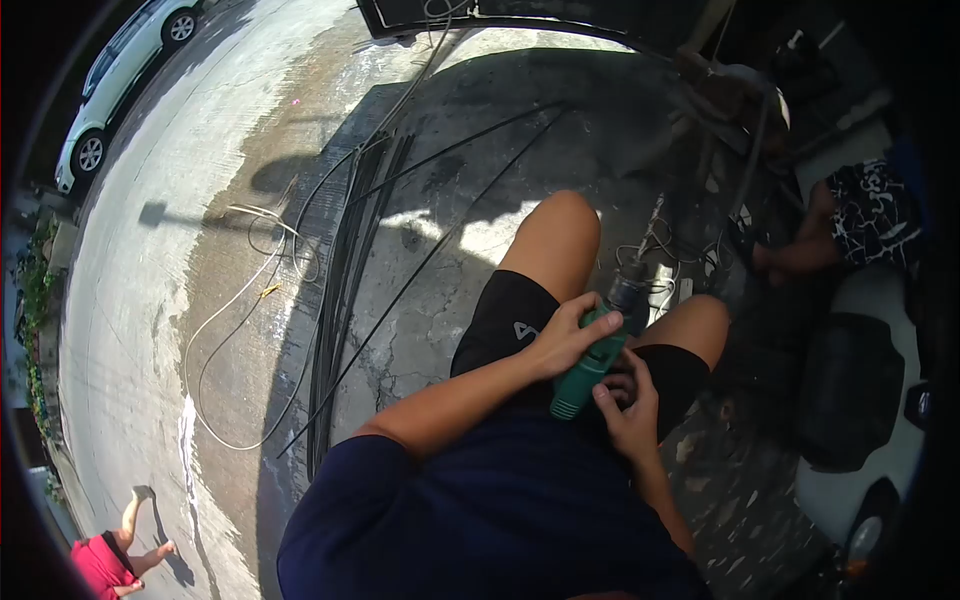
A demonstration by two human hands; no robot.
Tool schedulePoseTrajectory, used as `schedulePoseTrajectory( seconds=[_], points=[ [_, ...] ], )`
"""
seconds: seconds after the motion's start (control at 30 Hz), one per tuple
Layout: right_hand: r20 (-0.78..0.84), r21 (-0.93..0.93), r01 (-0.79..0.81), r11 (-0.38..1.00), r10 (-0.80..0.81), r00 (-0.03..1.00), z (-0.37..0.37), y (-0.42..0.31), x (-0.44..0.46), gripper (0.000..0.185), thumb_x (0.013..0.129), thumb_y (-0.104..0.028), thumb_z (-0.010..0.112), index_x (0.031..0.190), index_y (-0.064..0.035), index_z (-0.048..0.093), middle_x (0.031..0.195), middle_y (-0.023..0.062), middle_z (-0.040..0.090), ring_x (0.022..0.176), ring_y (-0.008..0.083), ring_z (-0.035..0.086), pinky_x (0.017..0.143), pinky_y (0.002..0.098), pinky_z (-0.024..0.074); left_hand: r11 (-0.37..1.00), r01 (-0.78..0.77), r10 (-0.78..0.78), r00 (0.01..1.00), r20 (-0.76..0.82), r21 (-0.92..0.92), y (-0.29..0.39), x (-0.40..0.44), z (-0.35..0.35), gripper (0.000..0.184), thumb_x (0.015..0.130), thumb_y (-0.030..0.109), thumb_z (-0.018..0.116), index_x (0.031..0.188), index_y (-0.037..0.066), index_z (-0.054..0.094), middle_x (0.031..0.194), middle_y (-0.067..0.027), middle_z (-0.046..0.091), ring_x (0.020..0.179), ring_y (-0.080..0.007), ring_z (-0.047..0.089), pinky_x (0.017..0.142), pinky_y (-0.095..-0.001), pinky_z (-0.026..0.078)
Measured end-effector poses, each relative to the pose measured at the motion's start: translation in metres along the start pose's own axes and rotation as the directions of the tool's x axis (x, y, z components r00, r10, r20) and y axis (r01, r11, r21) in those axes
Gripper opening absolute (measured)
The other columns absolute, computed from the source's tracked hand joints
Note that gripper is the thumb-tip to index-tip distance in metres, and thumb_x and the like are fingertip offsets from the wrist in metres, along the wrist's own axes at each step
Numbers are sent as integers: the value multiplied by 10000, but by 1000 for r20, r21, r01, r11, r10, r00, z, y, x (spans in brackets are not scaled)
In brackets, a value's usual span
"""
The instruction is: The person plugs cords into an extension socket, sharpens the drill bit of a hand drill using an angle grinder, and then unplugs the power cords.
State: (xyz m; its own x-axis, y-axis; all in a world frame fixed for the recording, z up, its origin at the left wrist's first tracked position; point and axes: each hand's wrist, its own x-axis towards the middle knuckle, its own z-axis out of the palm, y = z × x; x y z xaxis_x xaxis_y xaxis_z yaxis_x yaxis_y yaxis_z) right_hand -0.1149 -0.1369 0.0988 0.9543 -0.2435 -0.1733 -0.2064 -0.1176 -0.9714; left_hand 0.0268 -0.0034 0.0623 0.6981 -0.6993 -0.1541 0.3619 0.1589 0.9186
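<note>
A green power drill point(588, 375) lies tilted over my lap, its dark chuck point(629, 287) and long bit point(653, 220) aimed away from me. My left hand point(575, 338) is closed over the top of the drill body, thumb lying across it. On the other side, my right hand point(630, 405) has its fingers curled against the drill's side, with the thumb near the rear of the body. The underside of the drill and part of the right fingers' contact are hidden.
Long dark metal bars point(345, 290) lie on the concrete at my left, beside a loose pale cable point(205, 330). A person in patterned shorts point(872, 212) is at the right, near a white-and-black motorcycle point(855, 390). Another person in red point(100, 568) walks lower left. A car point(125, 75) stands far left.
</note>
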Motion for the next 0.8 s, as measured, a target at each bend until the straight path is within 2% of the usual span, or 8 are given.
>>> schedulePoseTrajectory(
  seconds=[0.07, 0.1, 0.2, 0.37, 0.43, 0.53, 0.6, 0.8],
  points=[
    [-84, 71, -47, 996, 53, 995, 0, 3, 2, 603, 876, -103, 774, 1389, 52, 499, 1271, 145, 543, 968, 167, 650, 747, 255, 542, 993, -21, 15, 999, 51, 117, 10, 3, -5, 522, 977, 480, 646, 1163, -8, 653, 1037, -82, 675, 940, -145, 636, 846, -307, 516],
    [-94, 27, 0, 1000, 3, 996, 5, 4, 6, 577, 876, -116, 782, 1361, 53, 522, 1253, 141, 556, 951, 163, 652, 733, 261, 546, 992, -18, 15, 999, 28, 128, 11, 2, -5, 522, 982, 489, 635, 1158, -1, 655, 1033, -80, 682, 940, -154, 651, 843, -312, 524],
    [-126, -4, 51, 999, -51, 991, 5, 5, 9, 524, 874, -142, 799, 1304, 50, 568, 1211, 132, 587, 914, 153, 661, 707, 266, 547, 999, 8, -9, 999, 33, 47, 11, 6, -3, 489, 1011, 488, 605, 1090, 9, 665, 930, -49, 670, 830, -121, 635, 749, -291, 518],
    [-145, 8, 50, 999, -48, 988, -7, 6, 11, 409, 872, -148, 809, 1200, 28, 639, 1123, 102, 641, 841, 133, 684, 698, 258, 537, 1000, -23, 23, 999, 34, 5, 28, 14, 3, 787, 1021, 706, 365, 1334, 4, 535, 1042, -123, 690, 923, -192, 683, 831, -340, 557],
    [-80, -26, 116, 993, -118, 990, -12, 10, 9, 332, 871, -139, 808, 1138, 6, 672, 1075, 84, 659, 800, 127, 690, 700, 259, 530, 997, -74, 74, 997, 37, 13, 35, 28, 5, 782, 1029, 690, 366, 1380, 0, 478, 1065, -141, 687, 922, -213, 698, 823, -341, 572],
    [-119, 13, 96, 995, -94, 989, -14, 6, 9, 271, 872, -134, 808, 1073, 0, 684, 1032, 76, 666, 805, 125, 691, 704, 262, 524, 999, 22, -24, 999, 33, 40, 46, 32, 9, 736, 1034, 652, 415, 1354, -7, 490, 1079, -158, 684, 931, -233, 710, 829, -350, 585],
    [-128, -1, 101, 995, -100, 987, -18, 9, 12, 250, 873, -132, 806, 1044, -1, 679, 1007, 76, 666, 798, 130, 687, 706, 263, 523, 996, -12, 20, 996, 88, -84, 43, 33, 12, 494, 1056, 468, 545, 1261, 20, 502, 1109, -147, 679, 956, -211, 697, 839, -345, 576],
    [-76, -38, 99, 994, -101, 992, -32, 11, 21, 194, 872, -121, 800, 943, -7, 660, 913, 73, 656, 786, 153, 668, 716, 276, 526, 993, 47, -39, 997, 70, -113, 42, 32, 22, 351, 992, 231, 704, 1181, 26, 492, 1105, -167, 681, 978, -204, 710, 855, -335, 582]
  ],
)
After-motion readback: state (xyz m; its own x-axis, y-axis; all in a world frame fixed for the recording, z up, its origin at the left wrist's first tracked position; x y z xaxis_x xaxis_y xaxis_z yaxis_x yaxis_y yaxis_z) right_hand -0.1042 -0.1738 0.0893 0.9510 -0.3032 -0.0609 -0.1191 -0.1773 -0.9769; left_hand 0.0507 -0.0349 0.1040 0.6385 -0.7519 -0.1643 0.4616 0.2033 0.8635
